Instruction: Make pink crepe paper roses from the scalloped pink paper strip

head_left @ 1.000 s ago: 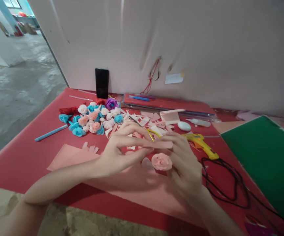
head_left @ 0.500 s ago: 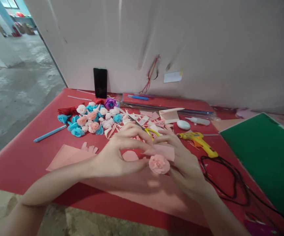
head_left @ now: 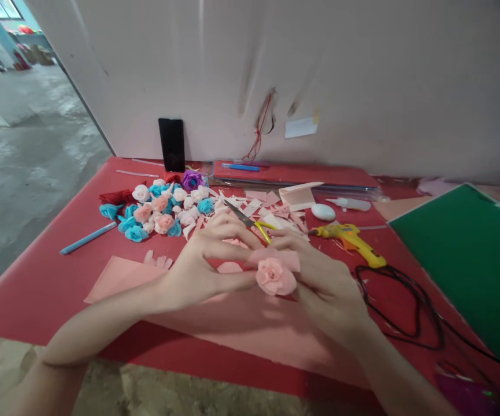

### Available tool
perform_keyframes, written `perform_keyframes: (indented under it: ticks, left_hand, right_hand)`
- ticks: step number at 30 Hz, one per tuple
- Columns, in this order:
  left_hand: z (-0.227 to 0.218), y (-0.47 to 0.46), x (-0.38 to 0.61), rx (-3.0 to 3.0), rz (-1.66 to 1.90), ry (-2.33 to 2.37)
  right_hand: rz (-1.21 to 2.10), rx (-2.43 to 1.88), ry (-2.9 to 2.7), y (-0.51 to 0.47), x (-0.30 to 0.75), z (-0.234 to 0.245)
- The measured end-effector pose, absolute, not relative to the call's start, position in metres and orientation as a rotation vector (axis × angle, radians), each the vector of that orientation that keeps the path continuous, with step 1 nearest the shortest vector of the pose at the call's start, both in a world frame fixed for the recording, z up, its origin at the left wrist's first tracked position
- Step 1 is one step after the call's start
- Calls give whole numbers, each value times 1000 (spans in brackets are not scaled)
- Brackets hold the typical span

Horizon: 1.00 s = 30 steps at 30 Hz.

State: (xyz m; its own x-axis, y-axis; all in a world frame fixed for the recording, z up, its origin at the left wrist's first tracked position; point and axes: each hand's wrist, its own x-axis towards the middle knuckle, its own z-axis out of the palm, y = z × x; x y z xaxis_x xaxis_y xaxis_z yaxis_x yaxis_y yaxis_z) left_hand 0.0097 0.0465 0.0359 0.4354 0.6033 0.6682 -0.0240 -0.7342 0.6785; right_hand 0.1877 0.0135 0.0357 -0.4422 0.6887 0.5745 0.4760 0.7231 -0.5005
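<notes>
A pink paper rose (head_left: 276,276) is held between my two hands above the table, its open face toward me. My left hand (head_left: 208,266) pinches its left side with thumb and fingers. My right hand (head_left: 323,283) grips it from the right; its fingertips are partly hidden behind the flower. A loose pink paper strip (head_left: 285,259) stands up behind the rose, between the hands. Beneath my hands lies a large pink paper sheet (head_left: 232,329). Just beyond my fingers rest scissors with yellow handles (head_left: 250,222).
Finished paper flowers (head_left: 163,211) in several colours lie at the left among paper scraps. A blue pen (head_left: 88,238) is nearby. To the right are a yellow glue gun (head_left: 354,240) with a black cord, a white oval object (head_left: 323,212) and a green board (head_left: 466,260). A phone (head_left: 172,145) leans against the wall.
The rose has tipped and shifted slightly up and left in my hands, and the pink strip now sits closer behind it. The scissors show more fully. The camera view has shifted slightly.
</notes>
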Motion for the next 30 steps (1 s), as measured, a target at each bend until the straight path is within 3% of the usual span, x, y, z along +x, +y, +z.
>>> perform_keyframes:
  ticks: [15, 30]
  left_hand:
    - [36, 47, 7, 2011, 1250, 440]
    - [25, 42, 14, 1712, 1317, 495]
  right_hand:
    - [471, -1053, -1877, 9, 183, 31]
    - [277, -877, -1816, 4, 172, 32]
